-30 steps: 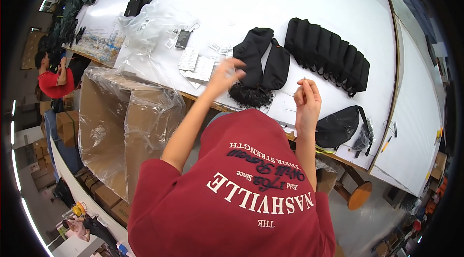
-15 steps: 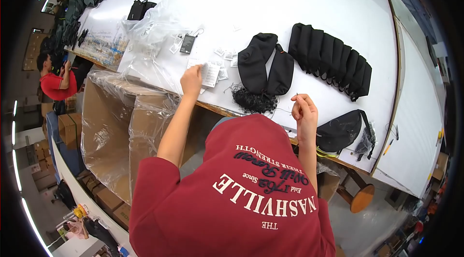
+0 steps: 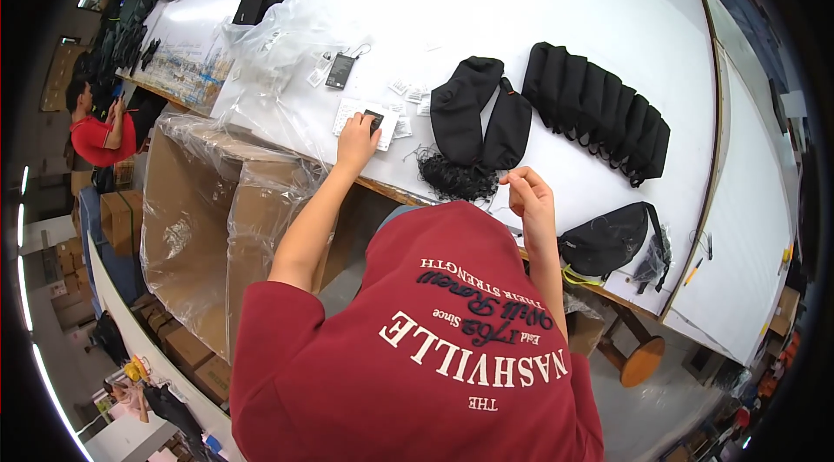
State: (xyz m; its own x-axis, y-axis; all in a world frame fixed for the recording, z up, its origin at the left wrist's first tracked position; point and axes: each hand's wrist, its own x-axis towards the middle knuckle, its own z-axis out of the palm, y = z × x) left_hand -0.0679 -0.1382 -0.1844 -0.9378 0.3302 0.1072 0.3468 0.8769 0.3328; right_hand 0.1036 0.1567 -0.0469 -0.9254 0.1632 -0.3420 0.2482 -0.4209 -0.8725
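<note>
Your left hand [image 3: 356,142] has moved from beside the black bag [image 3: 456,115] to the white cards [image 3: 387,142]; its fingers curl over a dark card [image 3: 375,121], grip unconfirmed. Your right hand [image 3: 532,193] has shifted toward the black cords [image 3: 456,177], fingertips drawn near together, contents indeterminate. Judged result: card and cords are both within reach, apart on the table [image 3: 591,188].

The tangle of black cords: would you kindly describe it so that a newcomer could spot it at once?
On the white table, find the V-shaped black fabric item. Directly below it in the picture, left of the person's right hand, lies the tangle of black cords. Its frizzy mass of thin strands sets it apart from the smooth fabric above.
</note>
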